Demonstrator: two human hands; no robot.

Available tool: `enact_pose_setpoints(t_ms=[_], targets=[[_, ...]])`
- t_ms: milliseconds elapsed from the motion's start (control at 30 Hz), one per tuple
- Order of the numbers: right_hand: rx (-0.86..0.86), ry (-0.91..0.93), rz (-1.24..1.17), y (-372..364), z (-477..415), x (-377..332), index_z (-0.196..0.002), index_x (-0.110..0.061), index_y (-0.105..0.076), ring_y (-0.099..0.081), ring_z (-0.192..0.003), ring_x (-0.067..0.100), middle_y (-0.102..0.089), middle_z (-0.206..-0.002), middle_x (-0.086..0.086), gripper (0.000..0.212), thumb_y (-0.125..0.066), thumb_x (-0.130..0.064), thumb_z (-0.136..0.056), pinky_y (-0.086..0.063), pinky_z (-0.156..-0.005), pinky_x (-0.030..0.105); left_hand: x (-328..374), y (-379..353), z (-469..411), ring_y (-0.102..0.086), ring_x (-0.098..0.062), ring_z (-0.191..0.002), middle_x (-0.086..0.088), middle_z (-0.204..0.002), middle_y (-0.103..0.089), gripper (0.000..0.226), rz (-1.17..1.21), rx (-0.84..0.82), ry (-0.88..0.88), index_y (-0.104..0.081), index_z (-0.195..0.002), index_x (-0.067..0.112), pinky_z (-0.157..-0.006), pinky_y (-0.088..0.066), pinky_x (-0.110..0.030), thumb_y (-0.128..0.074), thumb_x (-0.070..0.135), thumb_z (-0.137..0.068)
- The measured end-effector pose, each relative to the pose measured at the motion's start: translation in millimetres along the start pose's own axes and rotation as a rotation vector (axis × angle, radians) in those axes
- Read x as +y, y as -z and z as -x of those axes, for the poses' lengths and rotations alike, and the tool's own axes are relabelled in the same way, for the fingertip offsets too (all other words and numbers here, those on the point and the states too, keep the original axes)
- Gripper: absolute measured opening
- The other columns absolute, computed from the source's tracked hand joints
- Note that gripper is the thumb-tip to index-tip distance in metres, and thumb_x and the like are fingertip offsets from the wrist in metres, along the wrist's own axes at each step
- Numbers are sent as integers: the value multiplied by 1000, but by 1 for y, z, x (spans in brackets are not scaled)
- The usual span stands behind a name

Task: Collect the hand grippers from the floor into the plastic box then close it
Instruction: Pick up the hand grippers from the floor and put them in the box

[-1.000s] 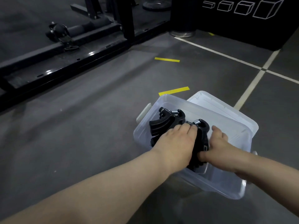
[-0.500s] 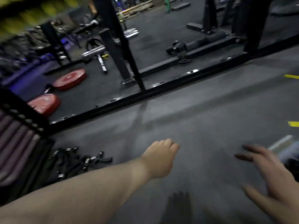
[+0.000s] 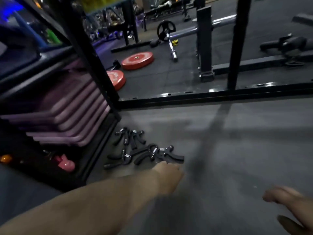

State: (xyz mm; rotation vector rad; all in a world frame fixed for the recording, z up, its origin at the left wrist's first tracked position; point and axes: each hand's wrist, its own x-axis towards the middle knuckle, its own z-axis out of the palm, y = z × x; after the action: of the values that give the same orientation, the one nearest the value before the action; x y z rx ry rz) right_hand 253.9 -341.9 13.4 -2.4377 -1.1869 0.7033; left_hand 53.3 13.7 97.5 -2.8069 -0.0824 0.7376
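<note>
Grip unclear on the blurred left hand (image 3: 169, 175), stretched to the nearest of the hand grippers (image 3: 153, 152) heaped on the floor (image 3: 237, 150) beside a black rack (image 3: 92, 65); the right hand (image 3: 288, 206) hangs loosely curled, empty. Collection appears underway, the plastic box out of view; next, fingers must close round 1 handle.

No lettering can be read; white print on the red weight plates (image 3: 137, 60) is blurred.
</note>
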Motion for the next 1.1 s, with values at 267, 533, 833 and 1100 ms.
enact_pose_setpoints(t_ms=[267,533,833,1100], targets=[[-296,12,331,-2,-83,-195,-134,-40,-33,-45,-128,9,-31,-135,-11,41,-44,-34,-95,-38,-102,24,-52,-94,4,-54,-30,-117,-8,-124,-52,41,416,87,229,-51,-128,17,-96,-41,-41,-55,23,-87],[-350,6,211,-78,-161,-311,-137,-19,-41,-49,-128,25,-39,-141,7,48,-52,-30,-91,-41,-104,32,-115,-166,40,-55,-30,-116,-2,-129,-49,41,778,137,516,-55,-127,30,-102,-44,-39,-48,22,-87],[-399,40,62,-158,-166,-373,-133,-16,-46,-55,-116,29,-50,-129,13,43,-50,-29,-93,-44,-99,30,-158,-230,120,-61,-22,-107,-1,-119,-52,37,966,116,791,-60,-120,27,-100,-48,-38,-49,28,-84],[-433,-109,-153,-205,-161,-394,-114,-11,-52,-62,-102,28,-64,-113,13,30,-54,-20,-86,-51,-87,31,-138,-246,145,-55,-21,-112,1,-116,-52,34,959,86,738,-59,-118,25,-102,-44,-36,-61,33,-85]])
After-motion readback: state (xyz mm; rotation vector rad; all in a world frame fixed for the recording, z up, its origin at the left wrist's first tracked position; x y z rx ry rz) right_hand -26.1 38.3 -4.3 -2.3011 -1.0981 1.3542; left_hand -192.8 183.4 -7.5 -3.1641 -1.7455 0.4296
